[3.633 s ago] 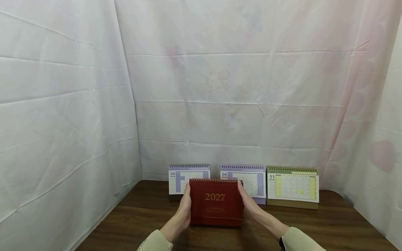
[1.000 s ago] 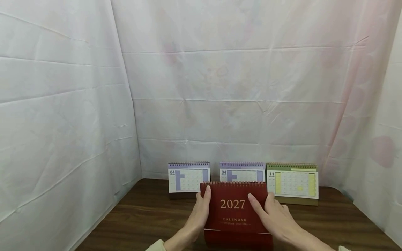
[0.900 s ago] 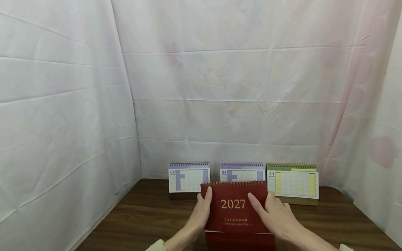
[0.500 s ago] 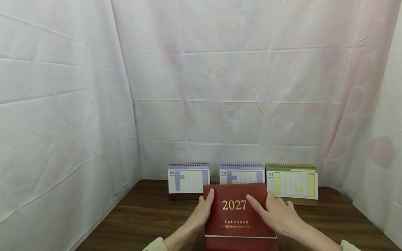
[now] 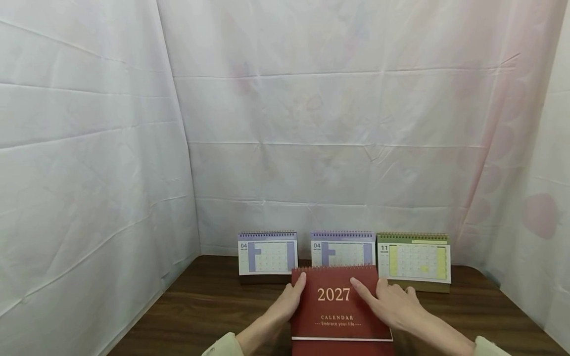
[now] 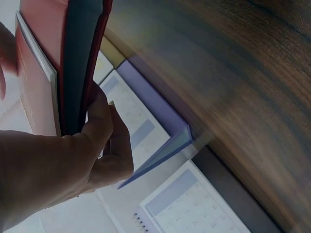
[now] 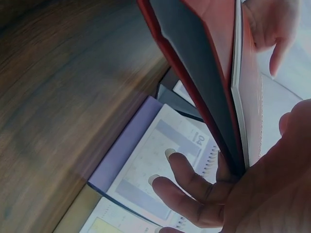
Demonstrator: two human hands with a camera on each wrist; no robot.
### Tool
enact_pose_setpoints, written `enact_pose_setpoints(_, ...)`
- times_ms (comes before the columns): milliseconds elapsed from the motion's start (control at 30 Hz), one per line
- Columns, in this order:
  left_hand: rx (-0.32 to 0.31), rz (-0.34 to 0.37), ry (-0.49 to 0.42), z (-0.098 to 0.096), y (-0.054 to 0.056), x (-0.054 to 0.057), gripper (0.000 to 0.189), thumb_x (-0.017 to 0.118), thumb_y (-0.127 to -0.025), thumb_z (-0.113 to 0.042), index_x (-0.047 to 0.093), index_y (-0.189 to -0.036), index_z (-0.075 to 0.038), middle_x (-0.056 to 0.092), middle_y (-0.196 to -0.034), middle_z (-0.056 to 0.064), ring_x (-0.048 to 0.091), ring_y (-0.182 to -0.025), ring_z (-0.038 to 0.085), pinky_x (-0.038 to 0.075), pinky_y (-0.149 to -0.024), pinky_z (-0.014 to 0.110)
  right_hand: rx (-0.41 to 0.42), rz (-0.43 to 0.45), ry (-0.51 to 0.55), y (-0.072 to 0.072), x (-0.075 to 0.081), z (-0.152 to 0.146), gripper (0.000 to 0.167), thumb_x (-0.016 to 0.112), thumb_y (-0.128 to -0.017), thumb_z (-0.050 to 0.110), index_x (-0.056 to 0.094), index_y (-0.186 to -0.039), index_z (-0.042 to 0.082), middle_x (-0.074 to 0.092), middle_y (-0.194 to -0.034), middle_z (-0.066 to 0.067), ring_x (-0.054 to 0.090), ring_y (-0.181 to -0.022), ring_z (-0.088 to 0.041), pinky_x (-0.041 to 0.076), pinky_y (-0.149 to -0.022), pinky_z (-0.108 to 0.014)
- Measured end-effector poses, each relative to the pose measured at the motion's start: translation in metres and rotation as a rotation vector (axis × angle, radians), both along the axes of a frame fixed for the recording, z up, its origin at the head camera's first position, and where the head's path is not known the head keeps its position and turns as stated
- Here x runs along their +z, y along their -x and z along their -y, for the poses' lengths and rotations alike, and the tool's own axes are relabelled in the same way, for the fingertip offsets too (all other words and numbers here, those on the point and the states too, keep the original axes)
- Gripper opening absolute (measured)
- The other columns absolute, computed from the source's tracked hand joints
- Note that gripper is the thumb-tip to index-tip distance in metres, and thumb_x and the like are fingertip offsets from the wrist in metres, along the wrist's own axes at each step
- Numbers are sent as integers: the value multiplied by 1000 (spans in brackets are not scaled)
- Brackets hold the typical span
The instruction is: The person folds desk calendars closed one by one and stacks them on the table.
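A red desk calendar (image 5: 334, 306), with "2027" in gold on its cover and a wire binding on top, is held between both hands at the near side of the table. My left hand (image 5: 285, 301) grips its left edge, thumb on the cover and fingers curled behind, as the left wrist view shows. On the right edge my right hand (image 5: 394, 304) holds it, thumb lying across the cover. In the right wrist view, some fingers (image 7: 184, 199) of that hand extend loosely behind the calendar. Its folded stand (image 7: 194, 63) appears dark inside. The calendar's bottom runs out of the head view.
Three desk calendars stand in a row at the back: a purple one (image 5: 267, 254) on the left, another purple one (image 5: 343, 249) in the middle, a green one (image 5: 414, 262) on the right. Pale cloth (image 5: 285, 173) hangs behind the wooden table (image 5: 200, 306).
Both hands have brought the red calendar nearer from the row and slightly rightward. Over the last second it has sunk a little and its cover tilted back. The back calendars have stayed put.
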State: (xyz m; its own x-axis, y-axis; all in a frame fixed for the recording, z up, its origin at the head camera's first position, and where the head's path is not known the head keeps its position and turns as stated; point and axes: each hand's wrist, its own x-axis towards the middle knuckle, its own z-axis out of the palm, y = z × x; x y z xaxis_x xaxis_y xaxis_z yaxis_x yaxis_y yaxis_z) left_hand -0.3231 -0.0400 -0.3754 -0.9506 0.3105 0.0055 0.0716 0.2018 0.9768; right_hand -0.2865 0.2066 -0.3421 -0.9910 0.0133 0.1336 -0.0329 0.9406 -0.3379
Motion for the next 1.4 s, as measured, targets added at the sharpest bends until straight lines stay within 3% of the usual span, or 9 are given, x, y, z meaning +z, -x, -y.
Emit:
enact_pose_setpoints(133, -15, -17, 21, -1, 3, -4, 63, 25, -102, -55, 56, -107, -1, 63, -84, 6, 60, -70, 13, 49, -60, 29, -8, 17, -1, 6, -6, -2, 98, 28, -91, 75, 53, -118, -16, 69, -90, -16, 64, -92, -37, 31, -87, -65)
enact_pose_setpoints(533, 18, 15, 63, -6, 7, -19, 63, 26, -103, -53, 60, -97, -1, 64, -80, 4, 59, -65, 11, 49, -61, 26, -13, 112, 37, 18, -27, -4, 95, 25, -90, 77, 59, -105, -10, 60, -76, -7, 66, -87, -33, 30, -89, -67)
enact_pose_setpoints(767, 34, 37, 68, -6, 7, -23, 63, 28, -101, -55, 57, -99, 0, 62, -83, 5, 59, -67, 12, 49, -61, 26, 1, 113, 23, 21, -38, -7, 99, 25, -91, 76, 58, -109, -16, 66, -93, -20, 64, -93, -44, 23, -95, -74)
enact_pose_setpoints(933, 44, 56, 85, -6, 8, -27, 65, 30, -100, -58, 54, -106, 2, 58, -89, 8, 58, -72, 14, 48, -61, 27, 2, 109, 30, 20, -40, -6, 95, 27, -91, 75, 62, -105, -13, 66, -97, -20, 64, -96, -44, 19, -98, -77)
enact_pose_setpoints(1133, 46, 56, 107, -6, 8, -32, 70, 30, -99, -59, 51, -115, 6, 55, -91, 8, 56, -75, 16, 47, -61, 29, 5, 98, 17, 19, -46, -5, 88, 29, -92, 73, 65, -95, -7, 67, -90, -17, 64, -91, -43, 23, -95, -75)
enact_pose_setpoints(1400, 45, 51, 126, -6, 5, -35, 65, 29, -100, -59, 56, -103, 1, 57, -84, 6, 56, -68, 15, 48, -57, 29, -5, 66, -34, 20, -55, -5, 85, 29, -92, 73, 65, -88, -4, 67, -86, -19, 61, -88, -44, 32, -86, -64)
